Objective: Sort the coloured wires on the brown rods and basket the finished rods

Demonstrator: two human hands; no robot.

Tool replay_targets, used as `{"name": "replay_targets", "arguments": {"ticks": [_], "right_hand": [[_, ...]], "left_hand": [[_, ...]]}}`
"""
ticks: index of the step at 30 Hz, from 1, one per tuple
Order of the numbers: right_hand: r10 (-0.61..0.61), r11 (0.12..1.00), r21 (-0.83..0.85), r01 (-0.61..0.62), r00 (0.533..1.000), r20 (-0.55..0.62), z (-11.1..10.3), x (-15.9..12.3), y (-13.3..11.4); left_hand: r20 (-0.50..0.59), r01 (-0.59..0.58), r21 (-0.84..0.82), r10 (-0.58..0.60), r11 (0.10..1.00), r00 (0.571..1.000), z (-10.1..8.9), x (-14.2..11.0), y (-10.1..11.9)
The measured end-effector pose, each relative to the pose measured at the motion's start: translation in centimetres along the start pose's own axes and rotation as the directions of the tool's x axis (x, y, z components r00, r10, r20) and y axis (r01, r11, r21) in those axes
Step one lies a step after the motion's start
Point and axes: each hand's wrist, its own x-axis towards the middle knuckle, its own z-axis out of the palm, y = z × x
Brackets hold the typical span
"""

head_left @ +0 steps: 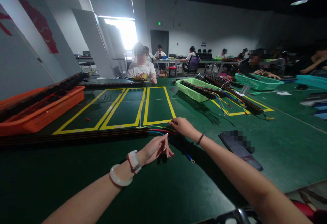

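Observation:
A long bundle of black-sleeved cable point(102, 136) lies across the green table, with red, blue and yellow-green wires fanning out of its right end. My right hand point(185, 127) is closed at the wire ends, its fingertips pinched where the yellow-green wire point(158, 126) runs. Which wires sit inside the pinch is partly hidden. My left hand point(155, 149) hovers beside the wires, nearer to me, fingers loosely bent and apart with nothing visible in them. A blue wire point(187, 156) with a ring terminal extends past both hands. A thin white tie point(140, 117) sticks up near the sleeve's end.
An orange basket point(56, 109) of cable bundles stands left, a green basket point(195, 94) with more harnesses beyond my hands. Yellow tape frames point(144, 108) mark the table. A dark phone-like slab point(240, 150) lies right. A co-worker point(141, 69) sits opposite; others sit farther back and right.

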Motion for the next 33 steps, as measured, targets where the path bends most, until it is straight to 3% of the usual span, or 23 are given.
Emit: {"name": "replay_targets", "arguments": {"ticks": [3, 6, 12, 17, 21, 27, 33], "right_hand": [[-0.124, 0.988, 0.096, 0.121, 0.992, 0.027, 0.8, 0.1, 0.5], [-0.177, 0.968, 0.197, 0.157, 0.980, 0.090, 1.5, 0.2, 0.7], [-0.147, 0.920, 0.390, 0.045, 0.961, 0.235, 2.1, 0.1, 0.5], [-0.088, 0.892, 0.447, -0.064, 0.946, 0.311, 2.0, -0.2, 0.0], [-0.036, 0.937, 0.343, -0.064, 0.960, 0.277, 1.6, -0.7, -0.8], [-0.087, 0.996, 0.006, 0.087, 0.986, 0.139, 0.9, -1.2, -2.5], [-0.199, 0.920, -0.332, 0.206, 0.978, 0.053, 0.3, -1.8, -4.4]], "left_hand": [[-0.001, -0.005, 0.004, 0.005, 1.000, 1.000, 0.0, 0.0, -0.1], [0.006, -0.014, -0.001, 0.014, 1.000, 1.000, -0.1, 0.1, -0.1], [0.019, -0.013, -0.013, 0.013, 1.000, 1.000, -0.2, 0.1, -0.1], [0.007, -0.003, -0.010, 0.003, 1.000, 1.000, -0.1, 0.0, 0.0], [-0.003, 0.009, -0.032, -0.009, 0.999, 1.000, -0.1, 0.0, 0.1], [-0.040, 0.110, -0.209, -0.120, 0.972, 0.992, -0.6, 0.4, 0.0], [-0.071, 0.074, -0.317, -0.101, 0.946, 0.992, -0.4, 0.5, 0.1]]}}
